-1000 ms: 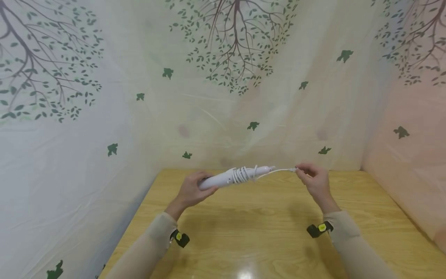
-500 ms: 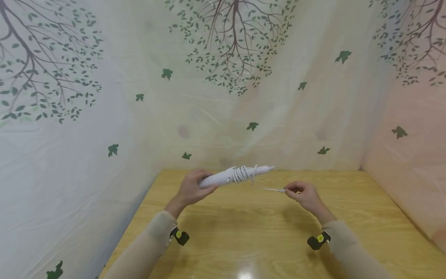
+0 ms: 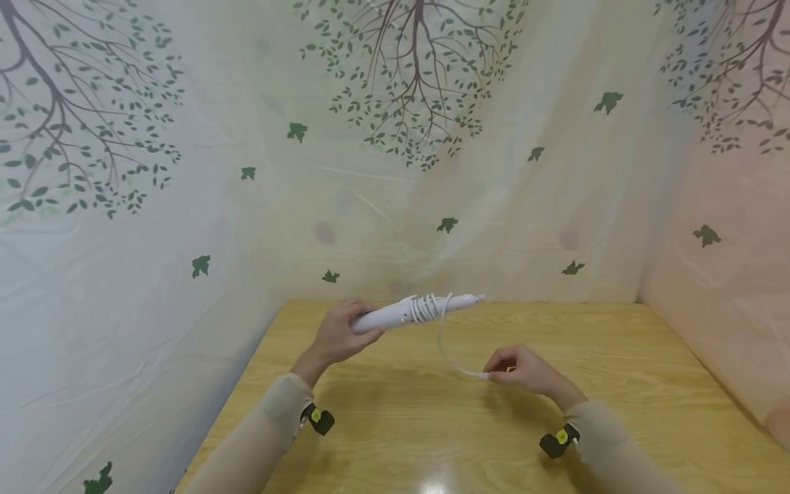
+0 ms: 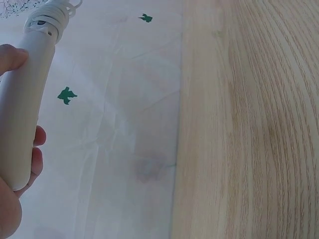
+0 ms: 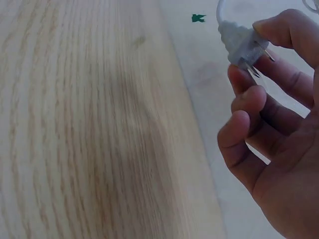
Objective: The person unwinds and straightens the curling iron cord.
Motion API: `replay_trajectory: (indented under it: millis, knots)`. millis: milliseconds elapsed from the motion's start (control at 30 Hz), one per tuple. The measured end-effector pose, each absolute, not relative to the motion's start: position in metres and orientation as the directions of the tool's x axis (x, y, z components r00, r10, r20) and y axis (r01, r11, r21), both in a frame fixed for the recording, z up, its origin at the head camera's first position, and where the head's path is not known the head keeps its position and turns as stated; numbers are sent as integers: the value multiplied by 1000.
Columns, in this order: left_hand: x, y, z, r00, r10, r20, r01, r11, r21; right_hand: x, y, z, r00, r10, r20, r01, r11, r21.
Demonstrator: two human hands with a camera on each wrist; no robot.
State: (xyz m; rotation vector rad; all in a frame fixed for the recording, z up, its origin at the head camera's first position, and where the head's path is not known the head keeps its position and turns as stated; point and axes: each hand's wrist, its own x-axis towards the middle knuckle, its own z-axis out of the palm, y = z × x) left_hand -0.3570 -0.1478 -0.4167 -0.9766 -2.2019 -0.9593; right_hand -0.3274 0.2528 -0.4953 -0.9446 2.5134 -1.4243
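Note:
My left hand (image 3: 335, 336) grips the thick end of a white wand-shaped appliance (image 3: 382, 319), held tilted above the table. Its narrower end points right and slightly up. Several turns of white cord (image 3: 424, 309) are wound round its middle, and the cord's free end hangs in a curve toward my right hand (image 3: 524, 370). There, thumb and fingers pinch the white two-pin plug (image 5: 244, 46), whose metal pins show in the right wrist view. In the left wrist view the thumb lies along the smooth white body (image 4: 25, 99), with fingertips curling round from beneath.
Below both hands is a wood-grain table (image 3: 395, 425). A pale curtain (image 3: 370, 206) printed with trees and green leaves stands behind it and along both sides. Each wrist carries a small black camera, on the left (image 3: 318, 420) and right (image 3: 558, 442).
My right hand has moved down and left with the plug, nearer the table. The cord, earlier stretched out to the right, now sags in a curve. My left hand has barely moved.

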Motion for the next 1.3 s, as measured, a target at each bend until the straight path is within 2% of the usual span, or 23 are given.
replay_trajectory:
  millis: [133, 433, 600, 767, 900, 967, 1100, 1167, 1300]
  knots:
    - [-357, -148, -418, -587, 401, 703, 789, 479, 385, -325, 249, -496, -761, -623, 180, -455, 315, -833]
    - [-356, -146, -420, -581, 411, 703, 795, 471, 382, -326, 250, -496, -774, -623, 109, -398, 347, -849]
    - [-355, -144, -418, -583, 420, 696, 793, 482, 373, -325, 245, -491, -783, -608, 128, -413, 355, -838]
    - [-355, -143, -418, -572, 416, 707, 797, 485, 359, -320, 229, -483, -813, -529, 241, -480, 376, -792]
    - [-354, -142, -418, -567, 411, 714, 797, 492, 350, -310, 206, -473, -820, -393, 417, -564, 427, -706]
    - [-354, -142, -418, -570, 409, 713, 794, 496, 351, -303, 193, -465, -783, -342, 520, -622, 420, -660]
    - [-354, -142, -420, -579, 409, 706, 790, 497, 359, -288, 171, -447, -668, -290, 686, -741, 352, -572]
    - [-354, -141, -420, -583, 412, 701, 789, 495, 365, -282, 162, -437, -624, -268, 734, -775, 329, -539]
    - [-352, -140, -419, -588, 415, 695, 787, 492, 372, -278, 152, -430, -583, -217, 783, -802, 312, -510]
